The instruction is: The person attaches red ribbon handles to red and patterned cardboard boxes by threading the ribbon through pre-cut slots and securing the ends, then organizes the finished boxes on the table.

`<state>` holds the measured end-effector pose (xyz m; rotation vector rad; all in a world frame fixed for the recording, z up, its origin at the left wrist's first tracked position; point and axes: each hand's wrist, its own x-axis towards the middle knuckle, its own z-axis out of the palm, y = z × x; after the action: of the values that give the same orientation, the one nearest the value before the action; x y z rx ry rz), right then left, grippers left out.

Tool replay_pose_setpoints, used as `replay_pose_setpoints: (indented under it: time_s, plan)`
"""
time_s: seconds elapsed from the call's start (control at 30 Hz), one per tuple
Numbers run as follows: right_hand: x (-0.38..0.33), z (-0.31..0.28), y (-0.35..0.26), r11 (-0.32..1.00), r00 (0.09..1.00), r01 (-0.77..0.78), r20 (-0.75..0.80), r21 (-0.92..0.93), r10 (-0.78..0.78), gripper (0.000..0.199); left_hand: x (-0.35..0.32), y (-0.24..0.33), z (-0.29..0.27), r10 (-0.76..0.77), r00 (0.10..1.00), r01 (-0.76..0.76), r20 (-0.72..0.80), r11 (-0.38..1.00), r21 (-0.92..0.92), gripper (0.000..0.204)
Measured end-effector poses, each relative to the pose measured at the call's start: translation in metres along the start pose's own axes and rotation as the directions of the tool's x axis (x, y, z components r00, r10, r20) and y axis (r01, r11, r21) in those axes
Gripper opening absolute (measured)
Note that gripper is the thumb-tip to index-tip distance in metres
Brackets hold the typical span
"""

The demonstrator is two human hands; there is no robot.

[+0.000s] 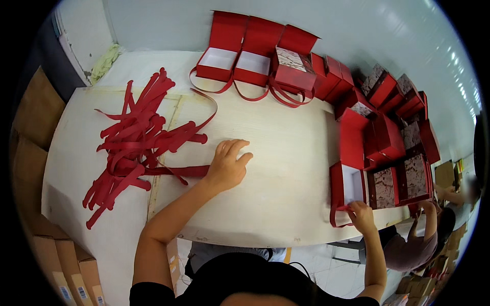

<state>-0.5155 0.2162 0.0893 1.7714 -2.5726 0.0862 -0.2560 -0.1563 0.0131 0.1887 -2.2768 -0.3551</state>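
Tabletop ribbons, tangled beside the half-spread left hand, could snag, while tugging could tip the box the right hand grips.

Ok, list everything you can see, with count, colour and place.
Ribbons: many, uncountable, red, piled on table's left
Back boxes: three, red, lids raised, table's back edge
Open box: one, red, white inside, table's right
Other boxes: many overlapping, red, some patterned, right side
Table: one, pale, centre
Crumpled item: one, pale green, back left
Cartons: several, brown, lower left
Co-worker: at least one, dull purple top, right
Wall: pale, back
Black shirt: one, lower edge
Left hand: one, bare, beside ribbons
Right hand: one, bare, at open box's near edge
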Motion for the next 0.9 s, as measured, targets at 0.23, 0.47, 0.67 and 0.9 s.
replay_pose_setpoints:
  time_s: [0.23, 0.47, 0.67, 0.9]
  plan:
    - [0.053, -0.007, -0.059, 0.998, 0.923, 0.050, -0.380, -0.041, -0.062, 0.011, -0.019, 0.013, -0.002, -0.072, 0.997, 0.072, 0.009, 0.995, -0.074, 0.024]
    - [0.260, -0.028, -0.147, 0.928, 0.620, 0.270, -0.691, -0.257, -0.372, 0.010, -0.027, -0.003, -0.001, -0.160, 0.986, 0.165, 0.047, 0.977, -0.135, 0.027]
    - [0.439, -0.003, -0.206, 0.953, 0.723, 0.220, -0.621, -0.208, -0.302, 0.009, -0.032, -0.004, 0.000, -0.194, 0.978, 0.203, 0.078, 0.970, -0.136, 0.027]
    - [0.531, 0.049, -0.183, 0.940, 0.704, 0.045, -0.657, -0.339, -0.271, 0.020, -0.031, -0.004, -0.003, -0.222, 0.967, 0.240, 0.126, 0.957, -0.159, 0.027]
